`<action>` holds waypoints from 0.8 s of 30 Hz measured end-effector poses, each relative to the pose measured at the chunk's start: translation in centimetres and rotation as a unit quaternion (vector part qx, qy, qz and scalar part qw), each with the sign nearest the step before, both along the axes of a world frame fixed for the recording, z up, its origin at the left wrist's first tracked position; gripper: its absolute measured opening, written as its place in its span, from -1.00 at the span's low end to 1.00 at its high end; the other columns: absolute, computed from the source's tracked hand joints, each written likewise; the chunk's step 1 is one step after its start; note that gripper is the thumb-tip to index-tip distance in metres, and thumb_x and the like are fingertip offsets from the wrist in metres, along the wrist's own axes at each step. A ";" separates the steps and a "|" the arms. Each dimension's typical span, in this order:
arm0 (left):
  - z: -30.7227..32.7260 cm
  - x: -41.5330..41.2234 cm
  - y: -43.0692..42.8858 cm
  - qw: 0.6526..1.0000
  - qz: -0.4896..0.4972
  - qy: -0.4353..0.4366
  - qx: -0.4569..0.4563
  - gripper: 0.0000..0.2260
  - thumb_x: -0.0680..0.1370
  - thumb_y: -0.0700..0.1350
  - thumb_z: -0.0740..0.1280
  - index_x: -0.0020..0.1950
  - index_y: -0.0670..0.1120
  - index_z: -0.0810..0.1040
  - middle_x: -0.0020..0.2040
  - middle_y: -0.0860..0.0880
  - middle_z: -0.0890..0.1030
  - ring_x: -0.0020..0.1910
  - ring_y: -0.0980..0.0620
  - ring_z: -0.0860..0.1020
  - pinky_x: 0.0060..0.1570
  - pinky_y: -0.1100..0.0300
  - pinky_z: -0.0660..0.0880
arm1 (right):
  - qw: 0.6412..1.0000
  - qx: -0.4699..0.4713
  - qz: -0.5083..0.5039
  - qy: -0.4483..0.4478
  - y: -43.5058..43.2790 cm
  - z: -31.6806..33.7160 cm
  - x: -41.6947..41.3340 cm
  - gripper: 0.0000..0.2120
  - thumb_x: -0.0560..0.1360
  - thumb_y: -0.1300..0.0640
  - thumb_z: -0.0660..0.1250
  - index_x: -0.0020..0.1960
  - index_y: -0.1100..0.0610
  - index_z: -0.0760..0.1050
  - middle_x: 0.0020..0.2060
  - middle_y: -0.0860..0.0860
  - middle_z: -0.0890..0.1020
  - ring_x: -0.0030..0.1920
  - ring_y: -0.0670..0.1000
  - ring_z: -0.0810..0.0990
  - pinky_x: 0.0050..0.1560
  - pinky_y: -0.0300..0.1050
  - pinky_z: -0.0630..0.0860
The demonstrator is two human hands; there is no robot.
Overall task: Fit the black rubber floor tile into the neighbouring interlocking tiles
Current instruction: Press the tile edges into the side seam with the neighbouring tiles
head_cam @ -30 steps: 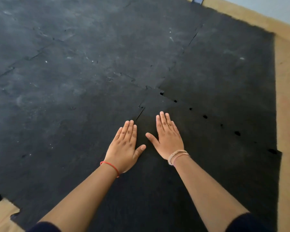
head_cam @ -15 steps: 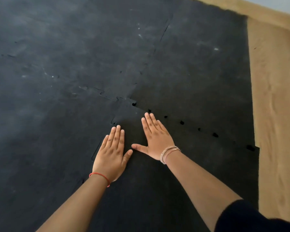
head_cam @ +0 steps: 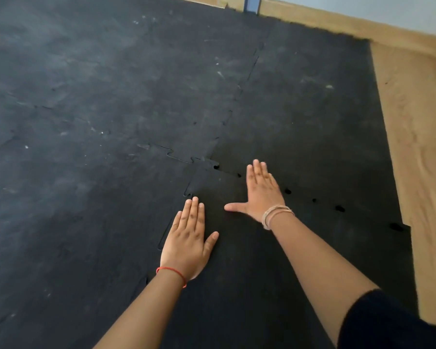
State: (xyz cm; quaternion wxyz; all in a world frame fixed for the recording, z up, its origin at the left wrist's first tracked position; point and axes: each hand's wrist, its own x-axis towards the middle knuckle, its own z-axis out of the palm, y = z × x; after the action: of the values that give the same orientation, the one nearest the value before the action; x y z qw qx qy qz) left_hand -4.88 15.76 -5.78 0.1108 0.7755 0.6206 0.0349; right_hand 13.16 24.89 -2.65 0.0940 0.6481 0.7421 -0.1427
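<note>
The black rubber floor tile (head_cam: 275, 260) lies under both my hands, darker and cleaner than the rest. My left hand (head_cam: 188, 239) lies flat, palm down, along its left edge, where a narrow gap shows in the jigsaw seam. My right hand (head_cam: 261, 192) lies flat with the thumb spread, fingertips at the far seam. Small dark holes (head_cam: 287, 191) run along that far seam toward the right. The neighbouring tile to the left (head_cam: 73, 210) is dusty grey, and the far right neighbouring tile (head_cam: 300, 109) is dark.
Bare wooden floor (head_cam: 418, 147) runs along the right side of the mat. A pale wall with a wooden skirting (head_cam: 337, 23) stands at the back right. More dusty interlocked tiles (head_cam: 111, 59) stretch away to the far left.
My right hand has slid forward and right to the far seam, thumb spread wider. My left hand has stayed flat on the left edge. The view has shifted.
</note>
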 end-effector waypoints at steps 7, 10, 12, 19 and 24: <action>0.1 -0.1 0.1 1.000 0.008 -0.007 0.009 -0.39 0.56 0.20 -0.19 0.44 -0.12 -0.31 0.44 -0.04 -0.35 0.39 0.04 -0.40 0.36 0.18 -0.38 | 0.997 0.061 -0.035 -0.021 3.0 1.4 -1.2 -0.16 0.19 -0.42 0.36 0.19 0.20 0.43 0.13 0.12 0.52 0.19 0.14 0.46 0.15 -0.02 0.37; 0.2 0.2 -0.6 0.999 0.029 0.000 0.019 -0.42 0.57 0.17 -0.19 0.44 -0.12 -0.30 0.49 -0.06 -0.28 0.39 0.03 -0.40 0.36 0.17 -0.39 | 0.993 0.076 -0.083 0.018 3.5 1.4 -1.2 -0.19 0.17 -0.39 0.39 0.16 0.20 0.43 0.11 0.12 0.54 0.17 0.15 0.48 0.12 -0.02 0.37; 0.1 0.4 -2.8 0.998 0.056 -0.003 0.027 -0.43 0.55 0.17 -0.24 0.43 -0.13 -0.29 0.51 -0.09 -0.23 0.42 -0.01 -0.35 0.38 0.15 -0.41 | 0.992 0.076 -0.102 0.023 3.8 1.4 -1.3 -0.19 0.18 -0.41 0.37 0.16 0.18 0.43 0.10 0.11 0.55 0.17 0.15 0.48 0.09 -0.02 0.36; 1.0 0.2 -9.0 0.993 0.117 -0.008 -0.017 -0.36 0.57 0.17 -0.22 0.38 -0.24 0.28 0.40 -0.18 0.33 0.43 -0.10 0.19 0.36 0.15 -0.10 | 0.992 0.070 -0.106 -0.025 5.0 1.9 -1.7 -0.21 0.25 -0.54 0.09 0.02 0.14 0.54 0.03 0.11 0.55 0.12 0.17 0.45 0.00 0.00 0.28; 1.3 0.3 -8.9 0.992 0.123 0.009 0.000 -0.36 0.56 0.17 -0.22 0.39 -0.23 0.28 0.41 -0.18 0.31 0.38 -0.17 0.27 0.36 0.13 -0.12 | 0.973 0.128 -0.158 0.113 2.8 3.0 -2.2 -0.26 0.30 -0.44 0.20 0.13 0.19 0.45 0.11 0.14 0.51 0.18 0.18 0.40 0.17 0.04 0.26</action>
State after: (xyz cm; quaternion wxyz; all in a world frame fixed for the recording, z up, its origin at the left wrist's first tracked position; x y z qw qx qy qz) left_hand -4.57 6.91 -4.45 0.0996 0.6937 0.7122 0.0413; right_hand 10.96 27.67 0.40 -0.0979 0.7434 0.6485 -0.1314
